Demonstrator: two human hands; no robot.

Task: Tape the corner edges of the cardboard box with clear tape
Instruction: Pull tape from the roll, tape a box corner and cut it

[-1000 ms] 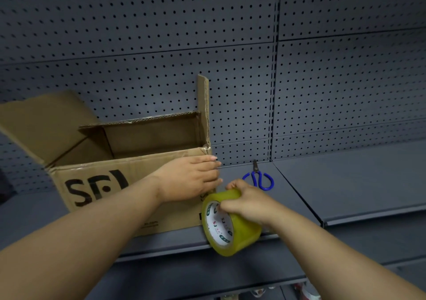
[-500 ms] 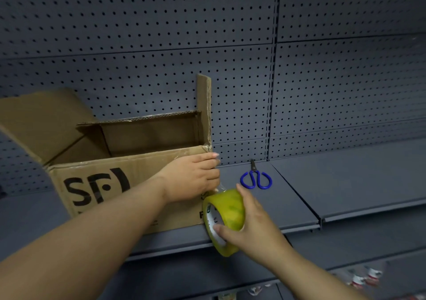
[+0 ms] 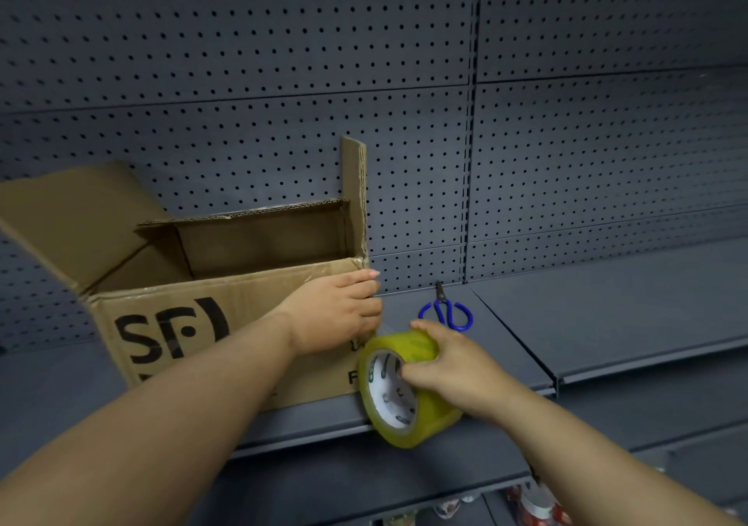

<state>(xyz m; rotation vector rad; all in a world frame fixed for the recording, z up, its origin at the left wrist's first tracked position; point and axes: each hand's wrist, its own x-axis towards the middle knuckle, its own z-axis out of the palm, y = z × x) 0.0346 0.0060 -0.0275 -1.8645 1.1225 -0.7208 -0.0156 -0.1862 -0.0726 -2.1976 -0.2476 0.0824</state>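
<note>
Pressing left hand [image 3: 336, 311] flat, grip uncurled, on front-right corner edge of cardboard box [image 3: 194, 323], standing flaps-up on shelf [image 3: 607, 323]. Clutching tape roll [image 3: 429, 424] w/ right hand [image 3: 449, 372], just below that corner. Poss. stretching tape strip [image 3: 384, 328] btwn roll & corner – too faint. Leaving blue scissors [image 3: 443, 303] lying on shelf behind roll.

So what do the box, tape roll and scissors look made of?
The box: brown corrugated cardboard, matte; fluting shows along the flap edges. The tape roll: glossy clear plastic film, yellowish when wound, on a white printed core, likely card. The scissors: dark metal blades, blue handles, probably plastic-coated.
</note>
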